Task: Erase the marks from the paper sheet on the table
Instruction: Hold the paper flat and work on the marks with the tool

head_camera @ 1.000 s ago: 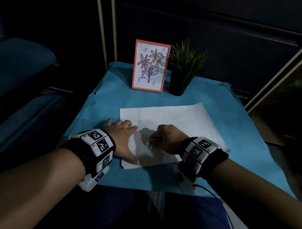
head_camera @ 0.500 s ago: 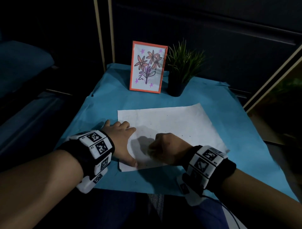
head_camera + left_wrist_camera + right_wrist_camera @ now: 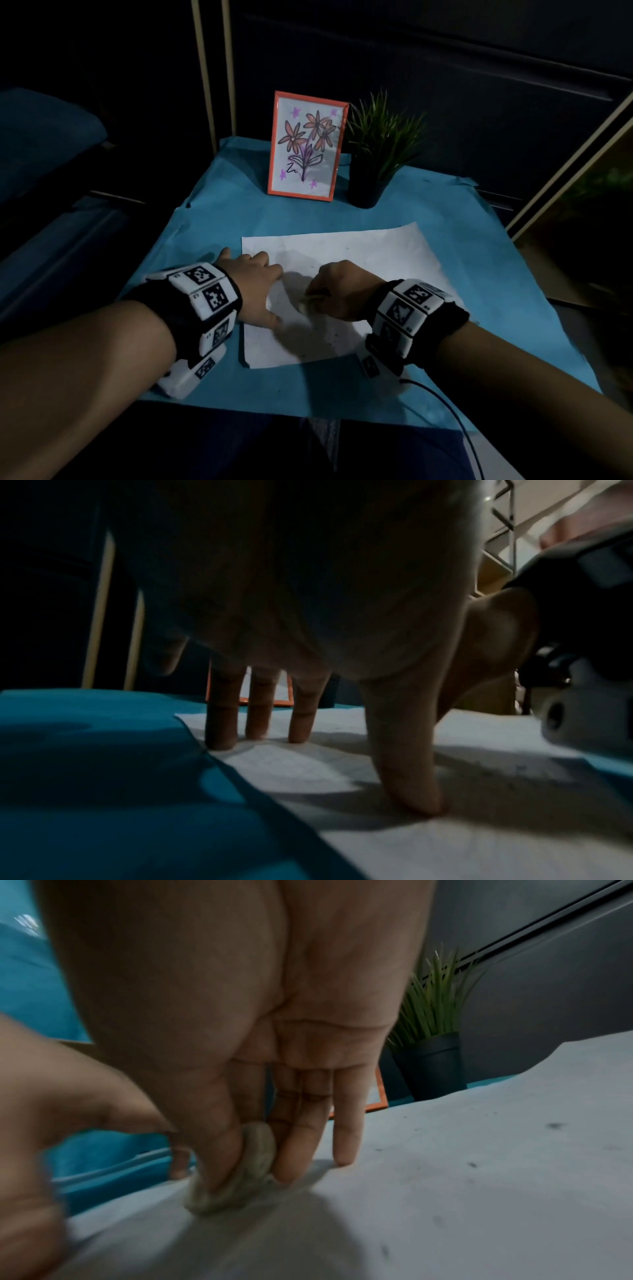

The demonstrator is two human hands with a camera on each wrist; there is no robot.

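A white paper sheet (image 3: 370, 260) lies on the blue-covered table (image 3: 479, 274), with small dark specks near its front edge. My left hand (image 3: 260, 291) lies spread on the sheet's left edge, its straight fingertips (image 3: 260, 729) and thumb pressing the paper sheet (image 3: 445, 845) down. Over the front middle of the sheet my right hand (image 3: 339, 294) pinches a worn greyish eraser (image 3: 236, 1180) between thumb and fingers. The eraser (image 3: 310, 301) touches the paper sheet (image 3: 479, 1191). Dark specks dot the sheet to the right of that hand.
A framed flower drawing (image 3: 305, 147) with an orange border stands at the table's back. Beside it on the right is a dark pot with a green grassy plant (image 3: 376, 147). A black cable (image 3: 445, 404) runs from my right wristband over the table's front edge.
My right hand with the eraser has shifted slightly toward me and back over the front middle of the sheet. The left hand has stayed pressed on the sheet's left edge.
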